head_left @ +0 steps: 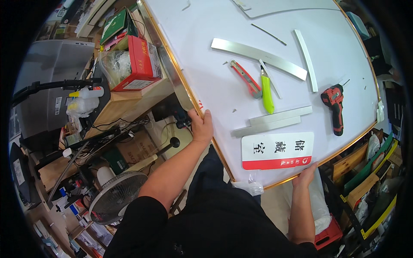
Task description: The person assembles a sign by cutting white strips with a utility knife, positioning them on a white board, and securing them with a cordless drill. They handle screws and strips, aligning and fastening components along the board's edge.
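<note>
My left hand (201, 125) grips the left edge of a white tabletop (206, 64) with gold trim. At the near right edge, my right hand (304, 175) holds the tabletop too, its fingers partly hidden below. Closest to that hand lies a white sign plate (277, 148) with dark characters and a red band. Just beyond the sign are two short silver bars (275, 120). A red utility knife (246, 79) and a lime-green-handled cutter (266, 92) lie farther off, and a red-and-black cordless drill (334, 107) rests at the right.
A long metal bar (254, 58), a narrower one (306, 60) and a thin dark rod (269, 34) lie on the tabletop. Left of it are a shelf with a red box (140, 64) and a fan (117, 198). Crowded racks (365, 185) stand at the right.
</note>
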The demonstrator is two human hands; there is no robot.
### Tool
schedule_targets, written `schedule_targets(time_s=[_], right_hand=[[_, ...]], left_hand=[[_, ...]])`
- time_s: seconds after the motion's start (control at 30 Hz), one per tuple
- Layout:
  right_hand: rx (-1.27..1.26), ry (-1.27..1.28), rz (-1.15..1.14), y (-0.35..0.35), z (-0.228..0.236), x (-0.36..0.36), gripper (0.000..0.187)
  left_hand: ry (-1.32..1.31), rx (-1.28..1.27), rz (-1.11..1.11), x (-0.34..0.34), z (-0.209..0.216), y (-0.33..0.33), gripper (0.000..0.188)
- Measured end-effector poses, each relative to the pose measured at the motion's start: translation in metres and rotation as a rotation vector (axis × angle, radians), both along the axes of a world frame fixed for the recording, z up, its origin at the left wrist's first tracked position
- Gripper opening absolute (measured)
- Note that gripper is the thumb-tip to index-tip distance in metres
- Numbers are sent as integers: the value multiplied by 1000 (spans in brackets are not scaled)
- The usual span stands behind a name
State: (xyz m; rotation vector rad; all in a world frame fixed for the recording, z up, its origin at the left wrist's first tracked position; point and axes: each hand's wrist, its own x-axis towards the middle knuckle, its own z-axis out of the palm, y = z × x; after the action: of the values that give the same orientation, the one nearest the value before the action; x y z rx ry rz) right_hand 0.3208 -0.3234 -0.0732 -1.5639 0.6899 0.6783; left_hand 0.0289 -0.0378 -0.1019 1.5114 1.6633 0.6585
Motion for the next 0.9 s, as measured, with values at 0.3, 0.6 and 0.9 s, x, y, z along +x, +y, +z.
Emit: schedule_targets(time_s=[0.3, 0.6, 0.9], right_hand=[[179, 39, -4, -12, -4, 3, 71], [172, 67, -22, -8, 4, 3, 71], [154, 58, -33, 1, 11, 1, 67]], left_hand=[[-290, -247, 201, -7, 1, 2, 43], [-835, -645, 364, -28, 16, 7, 35], [-820, -583, 318, -28, 12, 8, 33]])
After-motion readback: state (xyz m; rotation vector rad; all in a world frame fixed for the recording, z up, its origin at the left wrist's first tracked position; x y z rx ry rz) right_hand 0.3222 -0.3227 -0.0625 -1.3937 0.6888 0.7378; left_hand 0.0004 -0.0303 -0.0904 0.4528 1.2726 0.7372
